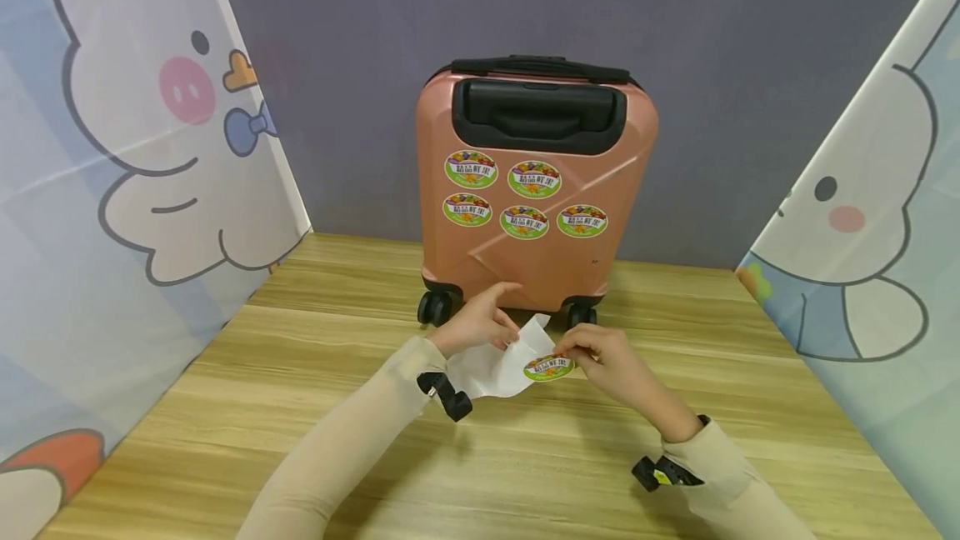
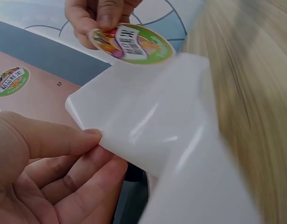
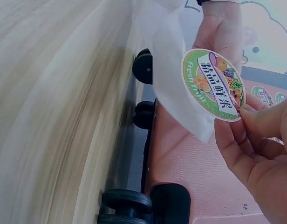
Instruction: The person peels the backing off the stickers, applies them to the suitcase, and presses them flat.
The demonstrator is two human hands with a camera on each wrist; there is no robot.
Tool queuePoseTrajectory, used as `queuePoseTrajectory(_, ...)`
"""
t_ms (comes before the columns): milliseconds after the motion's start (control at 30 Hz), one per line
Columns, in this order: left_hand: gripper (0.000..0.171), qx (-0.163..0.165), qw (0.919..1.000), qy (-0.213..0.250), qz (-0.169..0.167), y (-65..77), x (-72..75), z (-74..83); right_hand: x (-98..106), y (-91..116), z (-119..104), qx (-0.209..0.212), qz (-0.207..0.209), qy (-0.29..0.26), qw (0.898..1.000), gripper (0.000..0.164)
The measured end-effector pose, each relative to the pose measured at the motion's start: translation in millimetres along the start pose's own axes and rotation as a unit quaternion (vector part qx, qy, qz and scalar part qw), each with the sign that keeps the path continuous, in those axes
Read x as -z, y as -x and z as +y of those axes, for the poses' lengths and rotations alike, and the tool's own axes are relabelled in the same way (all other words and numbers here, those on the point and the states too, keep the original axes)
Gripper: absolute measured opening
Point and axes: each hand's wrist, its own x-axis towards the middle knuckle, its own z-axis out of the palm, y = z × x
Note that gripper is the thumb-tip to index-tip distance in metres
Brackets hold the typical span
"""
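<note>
My left hand [image 1: 480, 322] pinches the edge of a white glossy backing sheet [image 2: 134, 102] between thumb and fingers, low in front of the suitcase. An oval fruit sticker [image 3: 213, 85], green and white with printed fruit, is pinched at one end by the thumb and fingers of my right hand [image 1: 600, 354]. In the head view this sticker overlaps the right edge of the sheet. Behind both hands stands a pink suitcase [image 1: 517, 265], upright, with several matching oval stickers [image 1: 534, 179] on its front in two rows.
The suitcase has a black handle recess [image 1: 540, 140] on top and black wheels [image 1: 435, 307] on the wood-grain table [image 1: 315, 357]. A dark grey panel [image 1: 345, 107] rises behind it. Cartoon-printed panels [image 1: 135, 207] flank the table left and right.
</note>
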Motion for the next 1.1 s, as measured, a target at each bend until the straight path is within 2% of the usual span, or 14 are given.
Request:
queuePoseTrajectory(267, 0.079, 0.015, 0.9999, 0.001, -0.007, 2.6, -2.1, -2.2, 1, -1, -3, -0.043, -0.006, -0.014, 0.999, 0.028)
queuePoseTrajectory(433, 0.074, 0.020, 0.9997, -0.010, -0.013, 4.0, -3.9, -5.6, 1, -2, -2, -0.083, -0.010, -0.047, 0.995, 0.024)
queuePoseTrajectory(767, 0.047, -0.020, 0.9946, -0.096, -0.036, 6.2, -9.0, -17.4, 3, -4, 4, -0.173, -0.022, -0.121, 0.977, 0.013)
queuePoseTrajectory(967, 0.042, -0.046, 0.9885, -0.139, -0.038, 6.3, -13.1, -23.3, 3, -6, 5, -0.193, -0.032, -0.129, 0.972, 0.012)
queuePoseTrajectory(1100, 0.041, -0.041, 0.9888, -0.139, -0.037, 6.2, -14.1, -26.5, 1, -7, 7, -0.199, -0.030, -0.131, 0.971, 0.013)
